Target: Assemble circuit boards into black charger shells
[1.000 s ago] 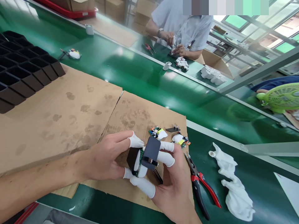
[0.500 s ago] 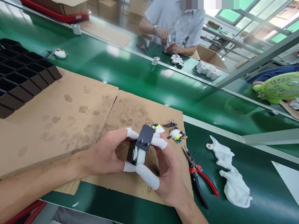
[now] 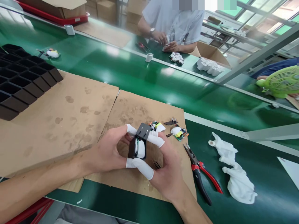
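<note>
Between both hands is a small black plastic case (image 3: pixel 132 148) with a white-wrapped circuit board (image 3: pixel 140 148) inside it. My left hand (image 3: pixel 108 149) grips the case from the left, thumb and index finger in white finger cots. From the right, my right hand (image 3: pixel 163 161), also in finger cots, closes on the same case and its cover. The flat black cover (image 3: pixel 143 131) with small metal pins stands tilted at the case's far edge. Beyond the hands, circuit boards with white padding (image 3: pixel 176 132) lie on the cardboard (image 3: pixel 93 102) beside a black cover with pins (image 3: pixel 171 122).
Red-and-black pliers (image 3: pixel 198 172) lie right of the cardboard, near crumpled white gloves (image 3: pixel 233 168). Black cases (image 3: pixel 30 77) stand in rows at left. Across the green conveyor (image 3: pixel 93 59), a co-worker's hands (image 3: pixel 171 46) handle a white part. A green fan (image 3: pixel 280 82) is at right.
The black cover has tipped back from over the case, so more of the white-wrapped board inside shows. Both hands keep hold of the case. The white part on the conveyor has shifted slightly left.
</note>
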The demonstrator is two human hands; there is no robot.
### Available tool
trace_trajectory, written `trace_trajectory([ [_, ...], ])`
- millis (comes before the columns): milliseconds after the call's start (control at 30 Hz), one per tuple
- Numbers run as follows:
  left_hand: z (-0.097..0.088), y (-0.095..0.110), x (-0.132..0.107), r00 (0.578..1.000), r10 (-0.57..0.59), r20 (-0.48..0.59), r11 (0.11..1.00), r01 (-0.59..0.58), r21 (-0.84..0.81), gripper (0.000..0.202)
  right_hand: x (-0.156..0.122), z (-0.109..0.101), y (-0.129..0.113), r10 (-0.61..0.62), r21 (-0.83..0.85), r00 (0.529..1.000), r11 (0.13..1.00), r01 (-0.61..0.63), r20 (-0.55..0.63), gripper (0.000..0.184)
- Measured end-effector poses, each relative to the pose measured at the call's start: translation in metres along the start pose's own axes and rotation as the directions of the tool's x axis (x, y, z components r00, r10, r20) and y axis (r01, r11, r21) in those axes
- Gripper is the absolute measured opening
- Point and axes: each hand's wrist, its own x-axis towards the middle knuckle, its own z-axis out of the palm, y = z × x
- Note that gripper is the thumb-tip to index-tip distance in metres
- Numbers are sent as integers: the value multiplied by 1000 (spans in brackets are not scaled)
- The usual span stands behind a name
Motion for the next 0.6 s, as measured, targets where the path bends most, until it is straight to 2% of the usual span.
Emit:
trace_trajectory([
  [67,0,-2,0,999,-31,-20,999,30,-32,46,-2,-3,0,-114,-62,992,992,111,-53,57],
  [133,-1,-3,1,997,-64,-43,996,61,-64,50,-4,-5,1,-202,-121,978,973,194,-56,59],
  [300,-3,-1,4,992,-102,-80,989,92,-119,52,-12,-7,8,-239,-242,969,938,248,66,75],
  [400,-4,1,5,993,-83,-87,992,74,-101,52,-12,-5,15,-300,-368,948,873,319,111,76],
  [500,-3,4,7,992,-89,-87,994,83,-71,51,-10,-2,18,-361,-465,924,802,375,123,78],
  [600,0,8,6,988,-101,-119,995,100,-11,49,-7,2,18,-405,-513,911,766,387,82,84],
])
